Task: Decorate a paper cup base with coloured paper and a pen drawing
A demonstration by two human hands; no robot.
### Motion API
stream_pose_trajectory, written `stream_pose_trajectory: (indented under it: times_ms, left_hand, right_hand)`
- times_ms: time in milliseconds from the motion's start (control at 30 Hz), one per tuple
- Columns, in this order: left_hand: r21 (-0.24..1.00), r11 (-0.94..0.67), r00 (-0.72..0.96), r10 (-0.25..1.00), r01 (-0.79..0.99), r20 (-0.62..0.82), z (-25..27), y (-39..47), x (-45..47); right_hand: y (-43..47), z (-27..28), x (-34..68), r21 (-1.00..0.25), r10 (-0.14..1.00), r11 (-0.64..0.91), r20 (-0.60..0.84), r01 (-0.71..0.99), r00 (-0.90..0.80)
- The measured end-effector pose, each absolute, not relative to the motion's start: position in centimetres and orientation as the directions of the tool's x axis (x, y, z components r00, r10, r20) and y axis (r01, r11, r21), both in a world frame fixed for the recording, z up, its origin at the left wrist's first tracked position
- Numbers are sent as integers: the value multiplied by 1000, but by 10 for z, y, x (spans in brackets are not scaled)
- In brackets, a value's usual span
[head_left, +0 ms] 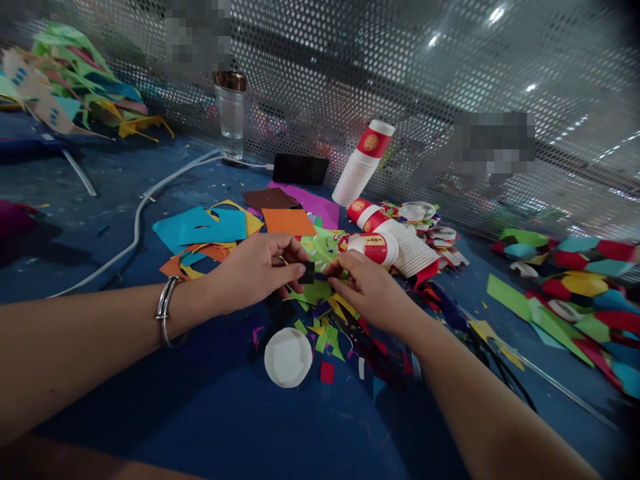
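Note:
My left hand point(260, 270) pinches a small black piece of paper point(309, 273) between thumb and fingers. Close to its right side is my right hand point(367, 287), thumb and forefinger drawn together; whether anything is between them I cannot make out. Under both hands lie green, yellow and red paper scraps point(327, 333). A white paper disc point(288, 358) rests on the table in front of them. Just beyond my right hand, a red and white paper cup point(375, 248) lies on its side. Dark-handled scissors point(367, 347) appear to lie below my right wrist, partly in shadow.
Two stacks of paper cups, one leaning upright point(363, 163) and one lying down point(407, 243), sit behind. Blue paper point(213, 225) and orange paper point(289, 222) lie to the left and centre. A glass bottle point(231, 117), phone point(300, 169) and white cable point(137, 220) are farther back.

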State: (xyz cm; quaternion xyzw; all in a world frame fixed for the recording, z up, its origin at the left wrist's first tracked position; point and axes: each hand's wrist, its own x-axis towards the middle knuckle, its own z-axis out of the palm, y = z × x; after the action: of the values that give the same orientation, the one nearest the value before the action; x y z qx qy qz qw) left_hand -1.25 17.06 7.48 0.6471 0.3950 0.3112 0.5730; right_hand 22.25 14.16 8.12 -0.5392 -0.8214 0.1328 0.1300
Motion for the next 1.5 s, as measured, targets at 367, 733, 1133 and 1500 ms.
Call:
stream_pose_trajectory:
  times_ms: [367,733,1133,1500]
  left_hand:
    - [985,-68,487,873,156,-17,72,170,-12]
    - [986,-80,466,885,145,3,71,170,-10]
    - [981,-92,503,864,169,-6,72,168,-13]
    - [948,-222,560,827,229,59,70,163,-14]
  right_hand:
    - [140,78,219,-358,934,353,77,865,-350]
    - [138,76,217,-432,954,294,78,853,-289]
    - [124,89,214,-781,968,198,62,592,-241]
    - [118,87,204,-892,967,45,-74,449,-245]
